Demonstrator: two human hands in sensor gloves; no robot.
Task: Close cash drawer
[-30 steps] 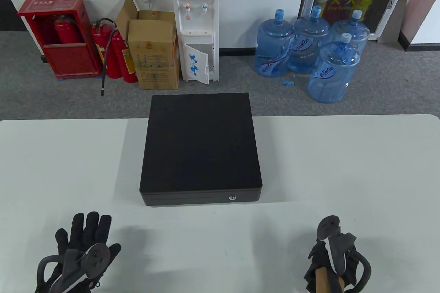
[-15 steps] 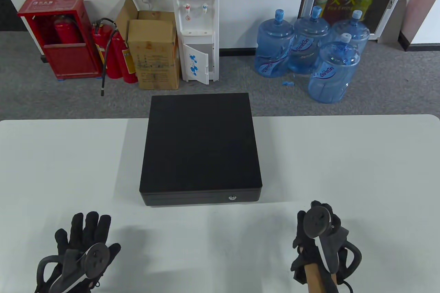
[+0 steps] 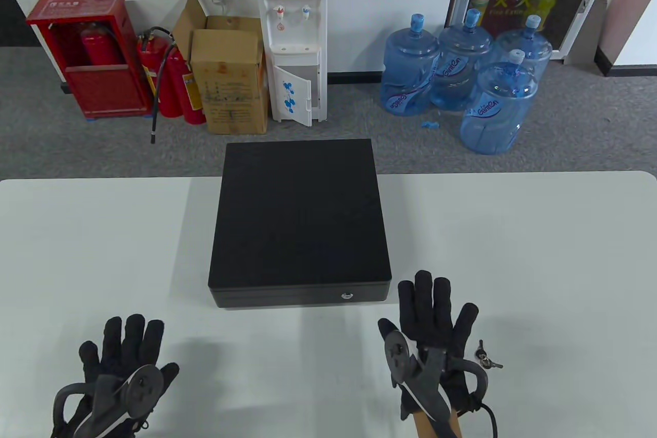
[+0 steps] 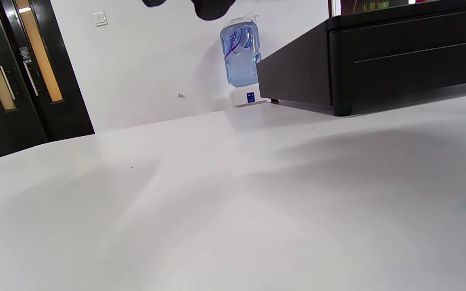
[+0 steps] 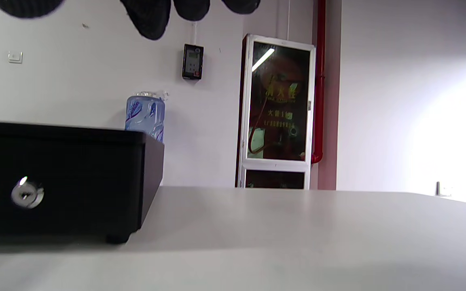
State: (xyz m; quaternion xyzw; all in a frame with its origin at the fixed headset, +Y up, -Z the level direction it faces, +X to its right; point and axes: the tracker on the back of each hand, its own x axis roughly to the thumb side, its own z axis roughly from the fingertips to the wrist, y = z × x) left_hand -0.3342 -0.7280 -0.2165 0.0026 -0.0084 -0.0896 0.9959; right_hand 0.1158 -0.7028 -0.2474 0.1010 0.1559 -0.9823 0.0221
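Note:
A black cash drawer box point(image 3: 300, 217) stands in the middle of the white table point(image 3: 539, 253). Its drawer front point(image 3: 297, 297) sits flush with the case, with a silver lock point(image 3: 347, 296) right of centre. The box also shows in the left wrist view point(image 4: 378, 60) and in the right wrist view point(image 5: 59, 182), lock point(image 5: 26, 194) facing me. My left hand point(image 3: 123, 356) lies flat on the table, fingers spread, empty, left of the drawer front. My right hand point(image 3: 431, 325) is flat with fingers spread, empty, just right of the drawer's front corner.
A small bunch of keys point(image 3: 486, 354) lies on the table just right of my right hand. Beyond the table's far edge stand water jugs point(image 3: 462, 73), a water dispenser point(image 3: 292, 37), a cardboard box point(image 3: 231, 78) and fire extinguishers point(image 3: 174, 78).
My right hand moved forward and left toward the drawer's front right corner and turned flat with fingers spread. Keys now lie on the table beside it. My left hand barely moved.

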